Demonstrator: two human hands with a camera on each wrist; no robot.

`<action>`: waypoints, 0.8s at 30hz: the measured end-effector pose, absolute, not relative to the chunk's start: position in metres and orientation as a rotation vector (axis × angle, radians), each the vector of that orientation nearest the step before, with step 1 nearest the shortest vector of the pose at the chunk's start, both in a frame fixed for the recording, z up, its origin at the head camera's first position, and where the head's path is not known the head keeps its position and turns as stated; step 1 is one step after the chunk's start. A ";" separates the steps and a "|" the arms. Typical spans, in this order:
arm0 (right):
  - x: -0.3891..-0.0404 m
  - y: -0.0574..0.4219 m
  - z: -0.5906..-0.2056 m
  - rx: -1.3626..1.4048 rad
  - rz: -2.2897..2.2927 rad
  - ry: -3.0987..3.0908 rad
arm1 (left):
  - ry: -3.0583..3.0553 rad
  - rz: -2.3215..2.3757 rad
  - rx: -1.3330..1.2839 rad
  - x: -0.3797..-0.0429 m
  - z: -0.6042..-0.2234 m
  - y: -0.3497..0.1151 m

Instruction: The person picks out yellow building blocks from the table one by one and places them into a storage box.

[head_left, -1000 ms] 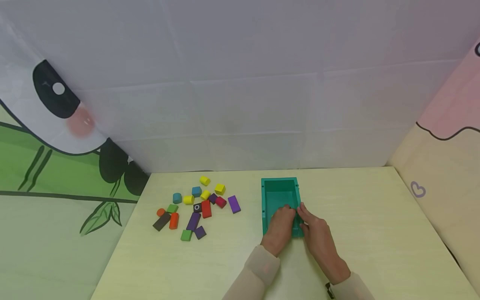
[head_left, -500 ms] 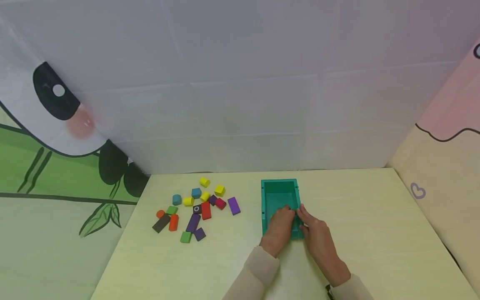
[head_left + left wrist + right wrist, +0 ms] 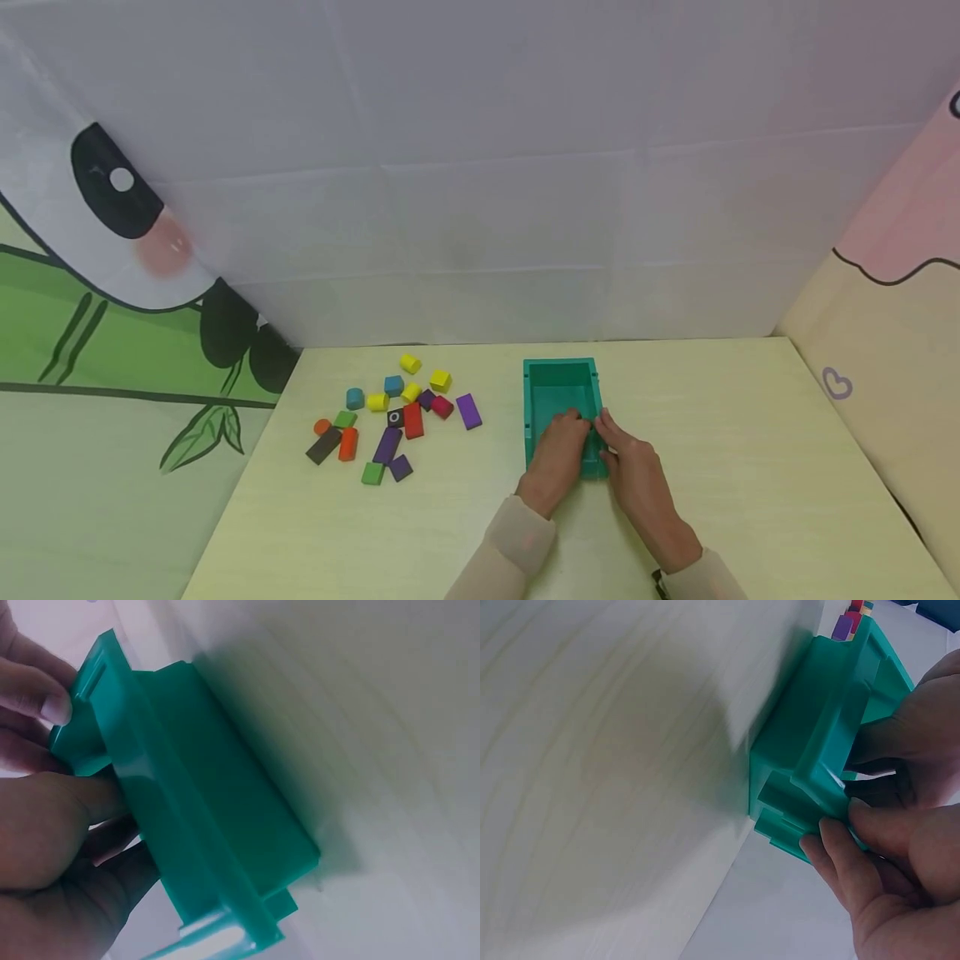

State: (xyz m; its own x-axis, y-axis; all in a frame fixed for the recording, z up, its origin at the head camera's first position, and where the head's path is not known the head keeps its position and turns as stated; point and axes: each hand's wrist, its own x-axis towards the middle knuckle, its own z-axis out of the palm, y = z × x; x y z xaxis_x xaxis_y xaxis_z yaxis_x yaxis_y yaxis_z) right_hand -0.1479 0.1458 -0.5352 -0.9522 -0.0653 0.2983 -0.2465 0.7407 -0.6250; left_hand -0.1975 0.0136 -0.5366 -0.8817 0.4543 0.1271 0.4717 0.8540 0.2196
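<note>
Hardly anything shifts over the last second: both hands stay at the teal box [image 3: 527, 417], which rests on the tabletop [image 3: 750, 458], well apart from the loose blocks [image 3: 413, 421] on the left. The right hand [image 3: 637, 471] pinches the box rim between thumb and fingers. The left hand [image 3: 553, 458] reaches inside; I cannot tell whether its fingers grasp anything. The work seems to be holding steady there, the blocks left untouched.
</note>
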 end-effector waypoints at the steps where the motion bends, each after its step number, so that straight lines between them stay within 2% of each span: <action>1: -0.148 0.146 -0.536 0.245 1.014 -2.686 | -2.953 -0.375 -0.743 -0.197 -0.535 0.013; 24: -0.151 0.146 -0.538 0.245 1.001 -2.703 | -2.899 -0.444 -0.736 -0.191 -0.528 -0.010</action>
